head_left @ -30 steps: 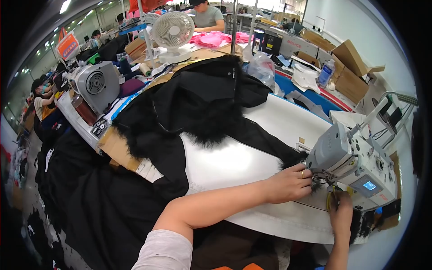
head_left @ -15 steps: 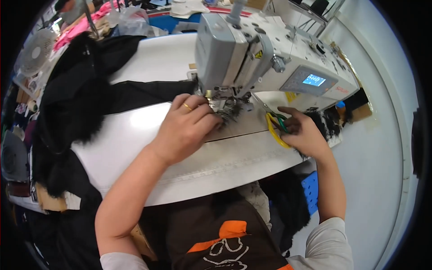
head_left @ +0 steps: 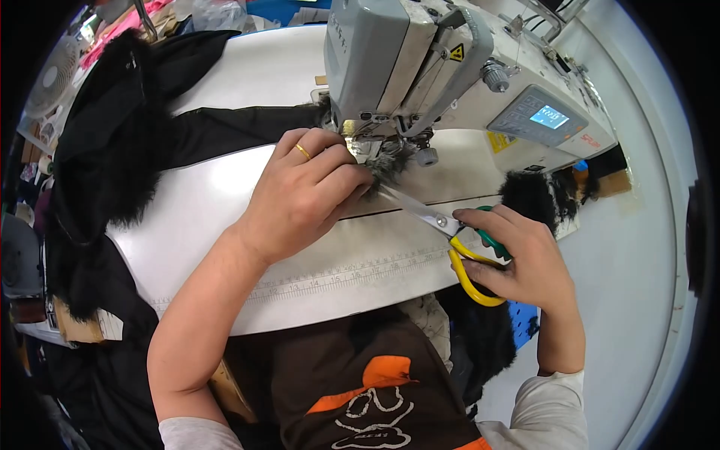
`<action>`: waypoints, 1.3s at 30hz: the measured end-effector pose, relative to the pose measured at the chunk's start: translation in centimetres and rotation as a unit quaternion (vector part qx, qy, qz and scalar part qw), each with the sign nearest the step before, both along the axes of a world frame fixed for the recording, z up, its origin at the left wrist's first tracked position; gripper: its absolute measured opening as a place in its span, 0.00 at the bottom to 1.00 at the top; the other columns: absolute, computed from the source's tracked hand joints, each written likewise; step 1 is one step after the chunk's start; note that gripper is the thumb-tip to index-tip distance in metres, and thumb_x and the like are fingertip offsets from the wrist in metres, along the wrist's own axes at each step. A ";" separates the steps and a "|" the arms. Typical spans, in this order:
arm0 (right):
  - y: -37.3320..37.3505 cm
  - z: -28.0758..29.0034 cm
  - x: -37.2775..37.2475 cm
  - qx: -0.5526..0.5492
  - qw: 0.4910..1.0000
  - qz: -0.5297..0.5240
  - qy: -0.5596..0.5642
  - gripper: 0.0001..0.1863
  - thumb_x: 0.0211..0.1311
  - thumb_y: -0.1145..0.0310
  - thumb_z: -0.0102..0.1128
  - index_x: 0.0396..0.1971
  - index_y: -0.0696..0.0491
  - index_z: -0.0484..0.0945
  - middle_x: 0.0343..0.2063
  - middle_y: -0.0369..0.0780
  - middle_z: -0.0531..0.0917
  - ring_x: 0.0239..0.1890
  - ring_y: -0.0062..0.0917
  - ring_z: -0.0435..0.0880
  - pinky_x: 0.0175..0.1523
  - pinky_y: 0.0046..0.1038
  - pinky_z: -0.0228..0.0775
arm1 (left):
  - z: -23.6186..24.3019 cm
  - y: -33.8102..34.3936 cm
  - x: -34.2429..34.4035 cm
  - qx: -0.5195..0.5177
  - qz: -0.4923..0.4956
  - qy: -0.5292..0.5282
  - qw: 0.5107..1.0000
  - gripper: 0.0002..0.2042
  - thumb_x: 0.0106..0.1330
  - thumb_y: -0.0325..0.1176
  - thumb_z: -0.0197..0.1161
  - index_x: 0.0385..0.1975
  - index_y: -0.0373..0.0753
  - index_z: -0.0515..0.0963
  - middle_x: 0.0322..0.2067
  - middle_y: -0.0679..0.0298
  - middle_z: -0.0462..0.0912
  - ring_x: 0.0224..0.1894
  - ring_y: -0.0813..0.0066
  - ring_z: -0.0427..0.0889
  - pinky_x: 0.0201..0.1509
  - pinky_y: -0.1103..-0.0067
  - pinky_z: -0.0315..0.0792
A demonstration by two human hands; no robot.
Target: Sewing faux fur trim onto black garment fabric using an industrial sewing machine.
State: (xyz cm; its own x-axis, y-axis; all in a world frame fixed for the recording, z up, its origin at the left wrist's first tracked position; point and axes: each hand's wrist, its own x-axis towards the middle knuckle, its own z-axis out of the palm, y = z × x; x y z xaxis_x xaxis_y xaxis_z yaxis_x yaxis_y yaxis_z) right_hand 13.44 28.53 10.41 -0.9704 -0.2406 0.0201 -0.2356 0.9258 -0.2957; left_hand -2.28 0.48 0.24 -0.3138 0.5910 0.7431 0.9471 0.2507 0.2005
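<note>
My left hand (head_left: 304, 191) is closed, its fingertips pinching a piece of dark grey fur trim (head_left: 391, 160) just in front of the sewing machine's presser foot. A long black fabric strip (head_left: 232, 135) runs from there to the left, into a bulky black garment with fur edging (head_left: 105, 142). In my right hand (head_left: 532, 255) is a pair of scissors (head_left: 427, 214) with one yellow and one green handle, my fingers through the loops. The blades point left, and their tips reach the fur beside my left fingertips. Whether they touch it is hard to tell.
The sewing machine (head_left: 367, 60) stands over the white table (head_left: 345, 281), which has a ruler scale along its front. A lit control panel (head_left: 547, 116) is on the machine's right. Black fur scraps (head_left: 525, 199) lie at the right end. A fan (head_left: 56, 75) stands far left.
My right hand has come nearer and turned the scissors, so the blades now point left toward the fur. My left hand stays at the presser foot. The view has shifted closer to the machine.
</note>
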 end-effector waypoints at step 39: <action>-5.6 -9.0 -12.0 -0.210 0.975 0.038 0.056 0.07 0.74 0.69 0.70 0.45 0.57 0.89 0.33 0.38 0.90 0.35 0.21 0.85 0.45 0.25 0.77 | -2.6 -0.5 -2.4 -0.044 0.134 -0.137 0.980 0.04 0.63 0.30 0.71 0.33 0.41 0.83 0.35 0.67 0.81 0.45 0.64 0.79 0.55 0.66 0.71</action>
